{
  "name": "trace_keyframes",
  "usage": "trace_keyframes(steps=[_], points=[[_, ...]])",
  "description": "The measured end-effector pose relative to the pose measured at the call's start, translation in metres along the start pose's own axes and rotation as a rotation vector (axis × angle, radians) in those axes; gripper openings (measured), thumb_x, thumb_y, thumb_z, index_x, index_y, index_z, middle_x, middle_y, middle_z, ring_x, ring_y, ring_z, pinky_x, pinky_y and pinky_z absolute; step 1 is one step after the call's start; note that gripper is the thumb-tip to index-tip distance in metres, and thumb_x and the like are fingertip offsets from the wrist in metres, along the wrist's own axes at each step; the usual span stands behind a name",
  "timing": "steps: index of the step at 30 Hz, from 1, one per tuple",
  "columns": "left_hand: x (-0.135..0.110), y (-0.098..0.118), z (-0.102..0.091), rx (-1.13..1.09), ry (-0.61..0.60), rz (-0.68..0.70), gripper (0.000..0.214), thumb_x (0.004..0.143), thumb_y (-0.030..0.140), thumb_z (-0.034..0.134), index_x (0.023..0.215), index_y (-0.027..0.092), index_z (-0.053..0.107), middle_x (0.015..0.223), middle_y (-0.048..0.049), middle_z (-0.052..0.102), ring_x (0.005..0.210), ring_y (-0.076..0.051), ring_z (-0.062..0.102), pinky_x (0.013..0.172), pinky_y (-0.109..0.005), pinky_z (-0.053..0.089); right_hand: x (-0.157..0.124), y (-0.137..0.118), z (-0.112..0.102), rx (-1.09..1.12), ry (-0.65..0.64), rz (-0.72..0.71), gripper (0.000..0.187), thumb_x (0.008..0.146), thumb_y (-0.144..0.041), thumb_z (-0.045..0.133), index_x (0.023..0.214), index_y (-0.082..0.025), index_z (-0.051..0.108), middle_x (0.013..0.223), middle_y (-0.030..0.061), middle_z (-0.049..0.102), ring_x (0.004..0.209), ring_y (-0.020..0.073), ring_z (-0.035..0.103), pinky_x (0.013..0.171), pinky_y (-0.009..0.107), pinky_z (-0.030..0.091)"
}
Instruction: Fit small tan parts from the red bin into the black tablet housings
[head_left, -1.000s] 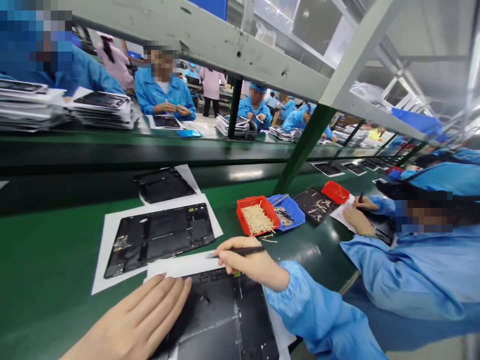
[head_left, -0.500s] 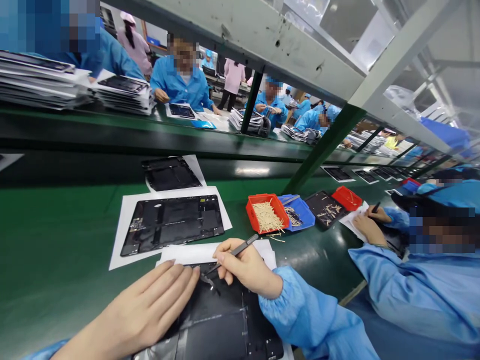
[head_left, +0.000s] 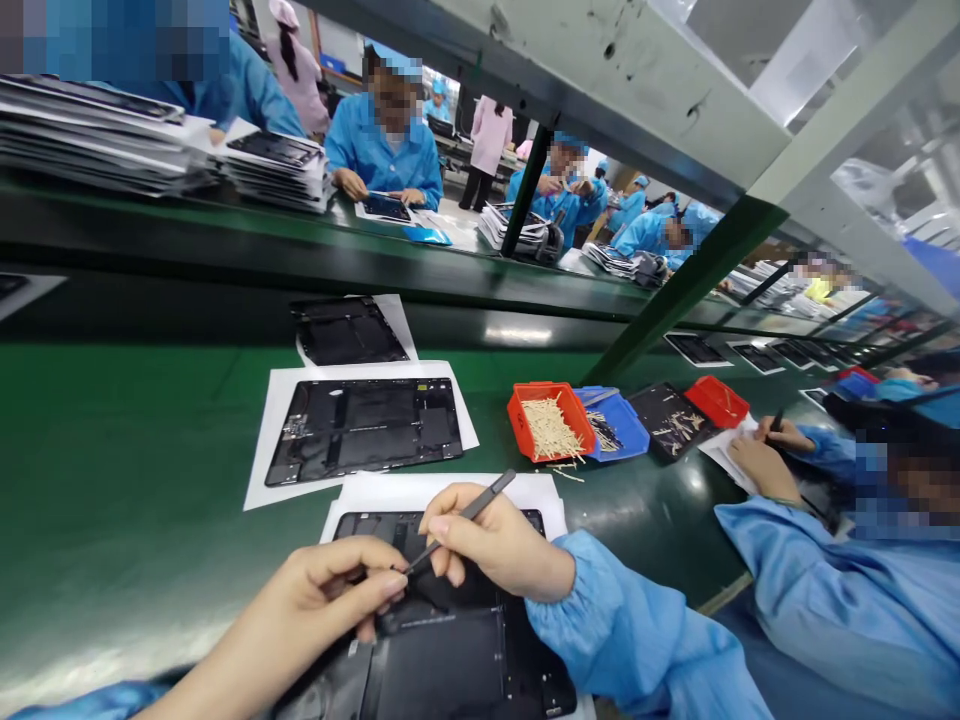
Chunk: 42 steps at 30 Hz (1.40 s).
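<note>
Head view. Left hand (head_left: 349, 590): near, thumb and fingers pinched on a small dark strip (head_left: 429, 600). Right hand (head_left: 499, 545): gripping dark tweezers (head_left: 489, 494), tips at the left fingertips. Black tablet shell (head_left: 442, 660): near, beneath both hands, on white paper (head_left: 375, 490). Second shell (head_left: 375, 430): farther, left. Red tray (head_left: 522, 430), pale sticks inside: farther, right, beside blue tray (head_left: 631, 443).

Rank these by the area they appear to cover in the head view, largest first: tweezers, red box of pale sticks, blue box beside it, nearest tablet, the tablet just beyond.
1. Nearest tablet
2. Tablet just beyond
3. Red box and blue box: unsure, since the red hides part of the blue
4. Tweezers
</note>
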<state>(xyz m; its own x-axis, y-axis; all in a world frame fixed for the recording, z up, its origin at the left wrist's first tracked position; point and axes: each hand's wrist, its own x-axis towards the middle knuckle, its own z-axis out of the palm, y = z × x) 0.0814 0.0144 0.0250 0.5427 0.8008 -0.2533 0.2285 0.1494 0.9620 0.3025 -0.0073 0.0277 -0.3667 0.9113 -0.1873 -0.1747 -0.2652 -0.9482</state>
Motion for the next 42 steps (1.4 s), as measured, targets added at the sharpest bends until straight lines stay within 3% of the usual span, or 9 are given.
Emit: trace_keyframes(steps=[3,6,12,16,19,24,28,33,42], points=[[-0.008,-0.012,-0.001,-0.018,-0.050,-0.030,0.054,0.079,0.075,0.079,0.075,0.021,0.079,0.066,-0.0019,0.072,0.052,-0.013,0.065,0.054,-0.022,0.057,-0.002,-0.007,0.002,-0.101,-0.063,0.028,0.048,0.089,-0.063,0.081,0.097,-0.019,0.063,0.067,-0.0060,0.065,0.050,0.0064,0.054,0.050,0.020,0.041],[-0.013,-0.025,-0.009,0.081,-0.003,0.041,0.055,0.086,0.075,0.072,0.097,0.022,0.083,0.071,-0.0011,0.074,0.054,-0.015,0.067,0.050,-0.022,0.056,0.000,-0.017,0.002,-0.177,-0.055,0.023,0.045,0.085,-0.056,0.089,0.093,-0.019,0.065,0.070,-0.0053,0.065,0.055,0.0073,0.055,0.053,0.021,0.042],[-0.009,-0.038,-0.026,0.871,0.334,0.704,0.035,0.110,0.046,0.054,0.115,0.024,0.080,0.097,-0.0039,0.080,0.084,-0.017,0.075,0.075,-0.026,0.061,0.024,-0.026,-0.007,-0.276,0.064,-0.073,0.047,0.080,-0.062,0.090,0.087,-0.019,0.071,0.072,-0.0029,0.063,0.060,0.0104,0.052,0.057,0.026,0.044],[-0.007,-0.042,-0.023,1.210,0.407,0.868,0.034,0.112,0.029,0.047,0.112,0.016,0.078,0.096,-0.0071,0.077,0.083,-0.021,0.068,0.071,-0.034,0.057,0.037,-0.018,-0.009,-0.399,0.150,-0.122,0.050,0.089,-0.069,0.079,0.088,-0.020,0.069,0.072,-0.0028,0.060,0.063,0.0120,0.052,0.059,0.027,0.043],[-0.011,-0.043,-0.019,1.149,0.310,0.890,0.033,0.113,0.019,0.043,0.112,0.019,0.076,0.099,-0.0042,0.076,0.084,-0.018,0.067,0.073,-0.031,0.054,0.041,-0.011,-0.010,-0.475,0.165,-0.144,0.047,0.094,-0.066,0.074,0.091,-0.019,0.069,0.076,-0.0015,0.062,0.066,0.0129,0.053,0.062,0.027,0.043],[-0.010,-0.046,-0.012,0.970,0.308,0.777,0.025,0.114,0.029,0.048,0.114,0.020,0.071,0.084,0.0002,0.069,0.079,-0.015,0.065,0.074,-0.027,0.052,0.045,-0.007,-0.011,-0.689,0.087,-0.170,0.036,0.101,-0.054,0.070,0.096,-0.019,0.072,0.086,0.0021,0.070,0.073,0.0150,0.058,0.066,0.027,0.045],[-0.008,-0.048,-0.009,1.090,0.368,0.777,0.027,0.113,0.028,0.049,0.104,0.020,0.073,0.082,-0.0007,0.067,0.076,-0.019,0.059,0.070,-0.034,0.046,0.050,-0.004,-0.012,-0.816,0.026,-0.269,0.025,0.106,-0.042,0.066,0.098,-0.020,0.074,0.097,0.0050,0.077,0.084,0.0178,0.068,0.080,0.029,0.052],[-0.010,-0.048,-0.006,1.258,0.445,0.792,0.030,0.112,0.029,0.048,0.111,0.015,0.075,0.090,-0.0060,0.071,0.083,-0.024,0.057,0.073,-0.040,0.043,0.053,0.003,-0.013,-0.843,-0.007,-0.313,0.021,0.107,-0.036,0.065,0.099,-0.020,0.076,0.103,0.0066,0.080,0.095,0.0204,0.073,0.093,0.032,0.056],[-0.011,-0.049,-0.005,1.326,0.443,0.802,0.033,0.112,0.028,0.045,0.110,0.014,0.075,0.092,-0.0079,0.071,0.084,-0.025,0.056,0.074,-0.041,0.040,0.054,0.007,-0.009,-0.872,0.012,-0.287,0.020,0.108,-0.035,0.066,0.098,-0.021,0.077,0.099,0.0044,0.080,0.090,0.0189,0.073,0.089,0.029,0.056]])
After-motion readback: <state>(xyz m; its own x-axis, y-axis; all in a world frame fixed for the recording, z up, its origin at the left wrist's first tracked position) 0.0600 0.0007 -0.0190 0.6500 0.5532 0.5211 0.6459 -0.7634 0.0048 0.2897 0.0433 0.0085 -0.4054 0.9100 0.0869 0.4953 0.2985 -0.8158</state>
